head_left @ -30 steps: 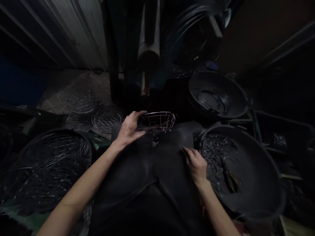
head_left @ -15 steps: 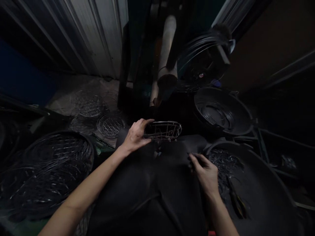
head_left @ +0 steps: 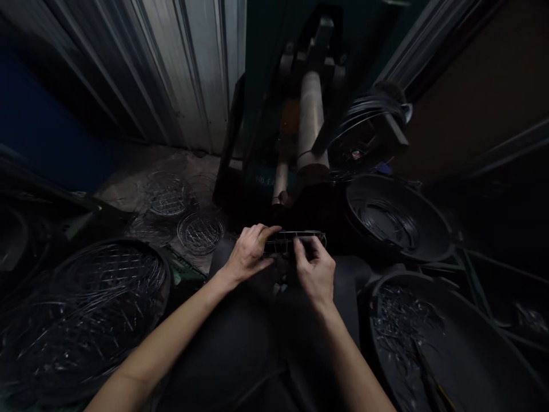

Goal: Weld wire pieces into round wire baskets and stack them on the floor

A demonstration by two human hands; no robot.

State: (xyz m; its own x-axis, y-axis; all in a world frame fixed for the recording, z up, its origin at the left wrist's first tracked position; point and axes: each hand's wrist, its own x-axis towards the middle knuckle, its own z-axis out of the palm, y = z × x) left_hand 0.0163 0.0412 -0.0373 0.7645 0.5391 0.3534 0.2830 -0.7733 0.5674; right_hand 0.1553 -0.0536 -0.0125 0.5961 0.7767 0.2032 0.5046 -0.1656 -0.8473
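Note:
My left hand (head_left: 251, 252) grips the left end of a small round wire basket (head_left: 281, 245), held on edge-on above my lap. The basket has a bright rim and thin upright wires. My right hand (head_left: 316, 266) is at the basket's right front, its fingertips pinched together against the wires. Whatever those fingers hold is too small and dark to make out. Under both hands a dark apron (head_left: 240, 332) covers my lap. To the right, a wide black pan (head_left: 480, 349) holds many small bent metal pieces (head_left: 401, 315) and pliers (head_left: 429, 372) with yellow on the handles.
Ahead stands a dark green machine with a thick metal cylinder (head_left: 312, 120). A second black pan (head_left: 433, 229) with wire rings lies at the right, a wire coil (head_left: 369, 114) behind it. On the left are a tub of wire grids (head_left: 107, 274) and round wire grids (head_left: 201, 233) on the floor.
My right hand has moved left from beside the pan of small pieces to the wire basket. My left hand keeps its grip on the basket. The view has shifted slightly.

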